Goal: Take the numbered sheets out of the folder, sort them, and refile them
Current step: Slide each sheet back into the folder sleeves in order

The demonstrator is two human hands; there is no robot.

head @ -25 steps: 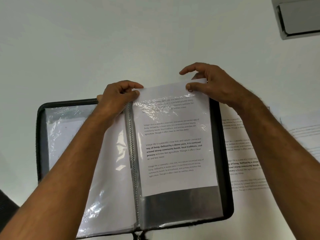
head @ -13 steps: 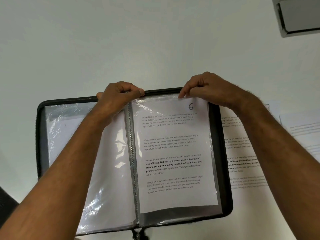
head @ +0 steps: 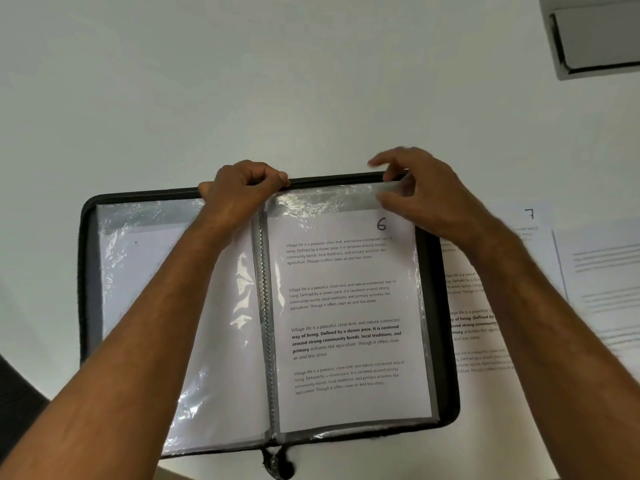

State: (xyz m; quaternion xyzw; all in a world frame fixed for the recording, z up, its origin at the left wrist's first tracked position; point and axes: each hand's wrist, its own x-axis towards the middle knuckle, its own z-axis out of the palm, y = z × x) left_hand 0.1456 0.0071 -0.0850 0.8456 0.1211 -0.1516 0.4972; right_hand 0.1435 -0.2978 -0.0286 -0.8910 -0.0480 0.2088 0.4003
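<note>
1. Zip folder (head: 446, 341): black, lies open flat on white table (head: 242, 98); clear sleeves bound at centre spine.
2. Sheet "6" (head: 346, 317): fully seated in the right-hand clear sleeve (head: 325, 199), printed side up, number at top right. Sleeve's top edge stands clear above the sheet's top.
3. Left hand (head: 242, 188): fingers curled tight, gripping sleeve top edge at the spine, near the folder's top rim.
4. Right hand (head: 426, 195): at sleeve's top right corner; thumb and fingers lie on the plastic edge, index raised and blurred. Cannot tell whether it pinches or only touches.
5. Sheet "7" (head: 502, 289): on the table just right of the folder, partly under the right forearm.
6. Further sheet (head: 602, 278): right of sheet "7", overlapping it.
7. White box (head: 599, 36): top right corner, well apart.
</note>
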